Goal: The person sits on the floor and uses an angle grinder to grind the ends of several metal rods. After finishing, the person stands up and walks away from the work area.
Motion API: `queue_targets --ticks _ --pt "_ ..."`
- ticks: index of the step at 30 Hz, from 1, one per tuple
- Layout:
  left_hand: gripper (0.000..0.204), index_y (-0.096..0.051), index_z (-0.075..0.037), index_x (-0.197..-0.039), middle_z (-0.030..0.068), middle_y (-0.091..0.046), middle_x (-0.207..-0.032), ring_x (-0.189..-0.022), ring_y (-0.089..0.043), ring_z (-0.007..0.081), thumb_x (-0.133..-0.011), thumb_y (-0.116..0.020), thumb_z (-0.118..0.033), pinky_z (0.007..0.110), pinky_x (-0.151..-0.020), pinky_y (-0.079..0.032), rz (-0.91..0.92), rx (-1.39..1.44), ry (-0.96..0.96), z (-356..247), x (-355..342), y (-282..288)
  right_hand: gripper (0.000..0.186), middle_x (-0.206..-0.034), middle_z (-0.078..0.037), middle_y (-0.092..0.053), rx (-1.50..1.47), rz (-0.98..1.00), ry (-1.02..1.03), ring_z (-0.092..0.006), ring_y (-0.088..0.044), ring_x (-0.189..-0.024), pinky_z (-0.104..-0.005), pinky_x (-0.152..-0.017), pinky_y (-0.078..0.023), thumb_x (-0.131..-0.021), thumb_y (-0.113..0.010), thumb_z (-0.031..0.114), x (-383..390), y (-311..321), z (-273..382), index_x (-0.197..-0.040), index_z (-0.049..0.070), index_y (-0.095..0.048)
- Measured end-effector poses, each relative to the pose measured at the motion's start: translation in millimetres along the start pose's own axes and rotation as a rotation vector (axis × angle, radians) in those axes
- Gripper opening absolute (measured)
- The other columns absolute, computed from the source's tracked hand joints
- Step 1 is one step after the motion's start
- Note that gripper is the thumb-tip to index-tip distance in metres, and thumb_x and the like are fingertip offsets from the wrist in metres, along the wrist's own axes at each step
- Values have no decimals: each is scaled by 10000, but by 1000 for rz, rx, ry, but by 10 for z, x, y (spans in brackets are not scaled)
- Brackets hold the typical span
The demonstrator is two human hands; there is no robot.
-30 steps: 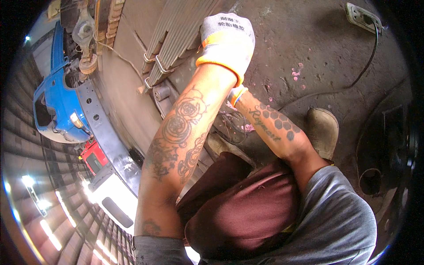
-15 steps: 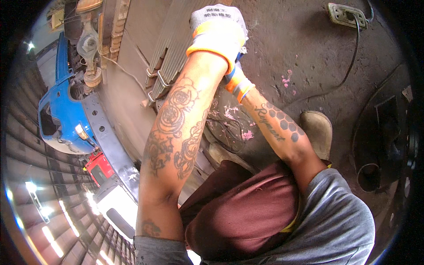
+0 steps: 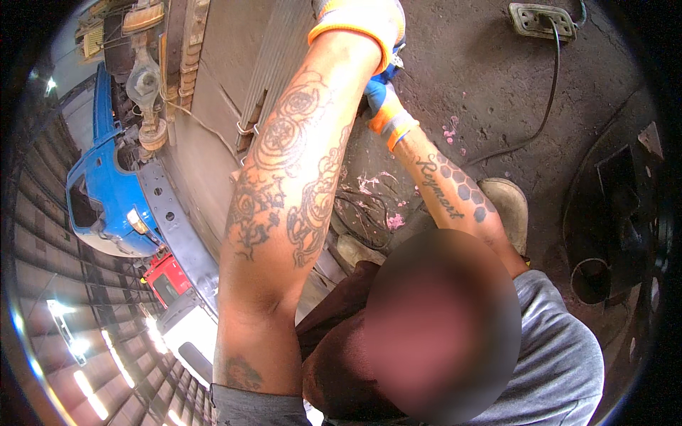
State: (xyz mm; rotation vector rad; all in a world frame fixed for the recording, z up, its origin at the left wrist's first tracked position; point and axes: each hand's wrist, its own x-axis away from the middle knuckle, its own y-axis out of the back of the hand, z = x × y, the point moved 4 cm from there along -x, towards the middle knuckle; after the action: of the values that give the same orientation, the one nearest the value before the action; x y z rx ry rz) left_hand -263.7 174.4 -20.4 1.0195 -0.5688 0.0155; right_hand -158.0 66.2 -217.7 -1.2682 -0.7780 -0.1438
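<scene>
My left hand [image 3: 362,18] wears a white knit work glove with an orange cuff. It is bent over in a fist-like shape at the top edge, which cuts off part of it. Just below and to its right, my right hand [image 3: 383,103] is in a blue-palmed glove with an orange and grey cuff. Its fingers curl in close behind the left wrist, near a small patch of blue and silver. What the hands grip is hidden. Left of them lies a bundle of long thin metal rods [image 3: 280,53], tied with wire.
A metal outlet box [image 3: 524,27] with a dark cord [image 3: 554,92] lies on the dirty floor at upper right. My shoe [image 3: 510,206] is below my right forearm. At left are a grey steel beam [image 3: 169,206], a blue vehicle cab [image 3: 117,188] and a rusty axle [image 3: 144,82].
Both hands have shifted up in the picture, the left partly past the top edge. The outlet box has moved slightly left and up with the view. A blurred patch now covers my lap.
</scene>
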Motion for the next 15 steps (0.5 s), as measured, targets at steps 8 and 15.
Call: queue_targets --ticks 8,15 --pt "575 -765 -94 -1171 220 -723 -1202 -1116 -711 359 -807 -718 -537 451 -946 -557 230 -15 260 403 348 -111 331 -880 -96 -706 86 123 -24 -252 -704 -702 -386 -647 -613 -742 -808 -7 117 -12 -322 -1038 5 -660" --pt "620 -779 -111 -1121 233 -743 -1039 -1018 -722 392 -775 -698 -619 448 -891 -561 158 100 400 467 977 200 285 -833 -45 -675 208 235 25 -163 -670 -669 -334 -606 -588 -721 -832 12 498 -213 -191 -935 33 -645"
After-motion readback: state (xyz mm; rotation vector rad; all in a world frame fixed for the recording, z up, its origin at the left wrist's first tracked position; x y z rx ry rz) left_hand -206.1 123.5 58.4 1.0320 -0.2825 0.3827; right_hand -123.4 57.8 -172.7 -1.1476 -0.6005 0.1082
